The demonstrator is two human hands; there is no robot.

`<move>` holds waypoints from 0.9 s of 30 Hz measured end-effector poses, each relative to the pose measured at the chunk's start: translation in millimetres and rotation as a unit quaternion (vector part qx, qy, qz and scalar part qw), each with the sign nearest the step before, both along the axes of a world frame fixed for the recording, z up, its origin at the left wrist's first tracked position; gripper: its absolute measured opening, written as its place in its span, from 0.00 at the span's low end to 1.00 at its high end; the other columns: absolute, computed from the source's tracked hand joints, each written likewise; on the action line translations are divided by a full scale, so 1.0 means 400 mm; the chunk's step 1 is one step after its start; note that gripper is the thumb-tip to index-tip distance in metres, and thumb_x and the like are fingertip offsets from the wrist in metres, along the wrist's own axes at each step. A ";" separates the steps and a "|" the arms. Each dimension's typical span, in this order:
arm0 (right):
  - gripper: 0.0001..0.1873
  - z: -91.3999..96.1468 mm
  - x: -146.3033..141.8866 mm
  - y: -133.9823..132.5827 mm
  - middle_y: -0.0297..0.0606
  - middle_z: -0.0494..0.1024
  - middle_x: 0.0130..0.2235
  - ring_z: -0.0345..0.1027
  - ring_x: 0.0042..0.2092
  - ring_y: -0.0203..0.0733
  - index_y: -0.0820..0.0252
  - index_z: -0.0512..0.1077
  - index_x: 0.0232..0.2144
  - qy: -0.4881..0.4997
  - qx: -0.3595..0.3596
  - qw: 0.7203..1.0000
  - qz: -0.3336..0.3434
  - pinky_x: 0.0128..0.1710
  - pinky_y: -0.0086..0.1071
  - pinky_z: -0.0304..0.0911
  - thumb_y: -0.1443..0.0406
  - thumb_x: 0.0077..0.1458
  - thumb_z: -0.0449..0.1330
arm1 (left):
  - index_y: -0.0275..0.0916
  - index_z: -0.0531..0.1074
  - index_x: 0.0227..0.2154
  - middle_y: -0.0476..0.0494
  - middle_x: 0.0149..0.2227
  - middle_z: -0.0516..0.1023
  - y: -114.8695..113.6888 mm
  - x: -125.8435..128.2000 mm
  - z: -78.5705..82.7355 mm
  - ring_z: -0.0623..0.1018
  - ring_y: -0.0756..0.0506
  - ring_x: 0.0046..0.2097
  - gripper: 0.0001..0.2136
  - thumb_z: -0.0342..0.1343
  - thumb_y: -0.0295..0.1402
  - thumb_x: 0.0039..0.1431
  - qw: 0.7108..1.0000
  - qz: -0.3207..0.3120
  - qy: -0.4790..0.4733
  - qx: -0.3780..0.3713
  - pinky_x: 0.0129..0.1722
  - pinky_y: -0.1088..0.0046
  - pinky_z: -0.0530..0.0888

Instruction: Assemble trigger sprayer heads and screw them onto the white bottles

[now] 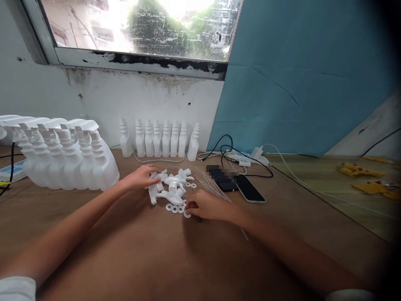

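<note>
A small heap of white spray trigger heads (171,187) lies in the middle of the brown table (131,255). My left hand (140,177) rests on the left side of that heap, fingers curled over one trigger head (156,189). Flat white washer rings (176,207) are scattered just in front of the heap. My right hand (206,205) is beside them, fingertips pinched on one ring (187,214) at the table surface. Thin clear dip tubes (212,186) lie fanned out just behind my right hand.
Several finished white spray bottles (62,156) lie in a row at the left. Several capless white bottles (158,140) stand against the wall. Two dark phones (241,184) and charger cables (238,156) lie at the right, a power strip (12,171) at far left, yellow parts (360,170) far right.
</note>
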State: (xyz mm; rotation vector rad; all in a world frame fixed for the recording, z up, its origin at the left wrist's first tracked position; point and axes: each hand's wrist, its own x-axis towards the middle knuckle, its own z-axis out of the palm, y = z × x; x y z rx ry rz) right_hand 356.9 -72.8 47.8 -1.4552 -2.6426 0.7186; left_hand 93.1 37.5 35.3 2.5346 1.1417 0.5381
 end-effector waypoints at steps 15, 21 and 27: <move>0.08 0.030 -0.003 -0.010 0.35 0.71 0.31 0.63 0.32 0.31 0.65 0.70 0.29 0.330 0.031 0.943 -0.037 0.32 0.24 0.61 0.64 0.52 0.62 | 0.40 0.68 0.47 0.39 0.49 0.66 -0.247 0.045 -0.031 0.72 0.46 0.45 0.16 0.59 0.38 0.57 0.861 -0.182 -0.338 -0.333 0.44 0.68 0.72; 0.05 0.031 -0.034 -0.061 0.36 0.73 0.32 0.63 0.32 0.32 0.63 0.70 0.29 0.347 0.147 0.919 0.113 0.33 0.26 0.62 0.66 0.56 0.60 | 0.37 0.72 0.44 0.39 0.51 0.64 -0.267 0.059 -0.098 0.69 0.43 0.49 0.15 0.62 0.36 0.54 0.825 -0.218 -0.330 -0.403 0.49 0.66 0.69; 0.06 -0.009 -0.041 -0.056 0.41 0.74 0.35 0.66 0.35 0.33 0.64 0.71 0.32 0.272 0.273 0.898 0.212 0.35 0.27 0.62 0.70 0.60 0.54 | 0.37 0.71 0.43 0.43 0.46 0.64 -0.272 0.062 -0.091 0.70 0.47 0.45 0.15 0.62 0.35 0.53 0.810 -0.227 -0.327 -0.430 0.45 0.71 0.70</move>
